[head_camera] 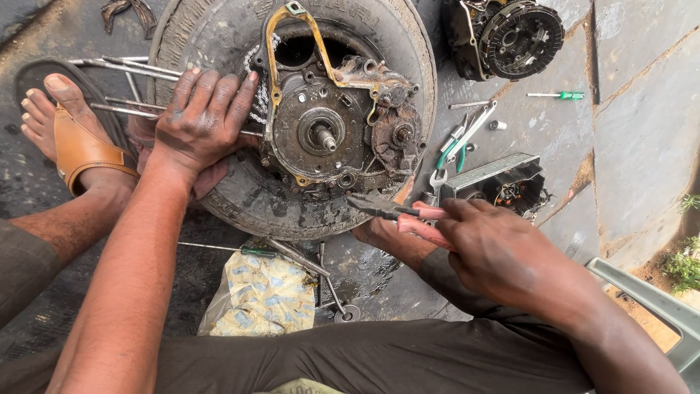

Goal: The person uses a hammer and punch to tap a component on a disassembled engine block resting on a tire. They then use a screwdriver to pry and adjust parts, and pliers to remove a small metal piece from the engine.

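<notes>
A worn tyre [219, 29] lies flat on the ground with a greasy engine hub [321, 131] in its middle; a yellow gasket [275, 44] runs along the hub's casing. My left hand [200, 117] rests palm down on the tyre's left side, fingers spread, touching the hub's edge and some metal rods. My right hand [503, 252] is closed around red-handled pliers [390, 211], whose dark jaws point left at the tyre's lower rim.
My sandalled foot [69, 131] rests at the left by long metal rods [124, 67]. Another engine part [510, 36] lies at top right, a black housing [503, 182] beside spanners, a green screwdriver [558, 95], a patterned bag [255, 295], a grey chair edge [656, 306].
</notes>
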